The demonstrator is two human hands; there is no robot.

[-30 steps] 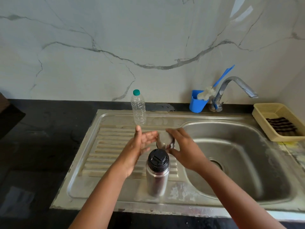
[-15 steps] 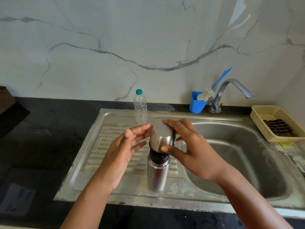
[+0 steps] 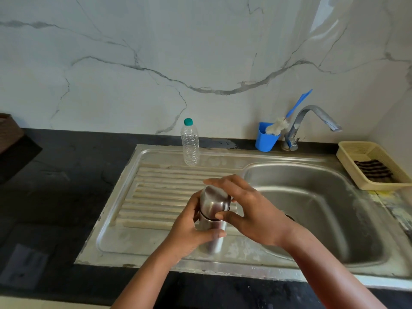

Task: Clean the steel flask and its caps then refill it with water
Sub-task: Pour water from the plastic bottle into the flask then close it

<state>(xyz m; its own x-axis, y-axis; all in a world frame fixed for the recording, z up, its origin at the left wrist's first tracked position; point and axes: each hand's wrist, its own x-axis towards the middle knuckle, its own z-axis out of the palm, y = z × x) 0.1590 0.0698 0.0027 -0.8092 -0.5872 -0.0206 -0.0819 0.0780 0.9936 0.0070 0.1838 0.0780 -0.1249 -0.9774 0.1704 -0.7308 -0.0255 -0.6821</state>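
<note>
The left hand [image 3: 189, 228] has moved in since a moment ago and now wraps the steel flask [image 3: 213, 235], standing upright on the sink's ribbed drainboard [image 3: 156, 197]. The right hand [image 3: 249, 210] grips the steel outer cap [image 3: 215, 202] (seated on the flask's top) with curled fingers.

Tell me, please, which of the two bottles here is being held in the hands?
The steel flask on the drainboard: the left hand grips its body, the right hand its cap. The clear plastic bottle stands untouched behind.
</note>
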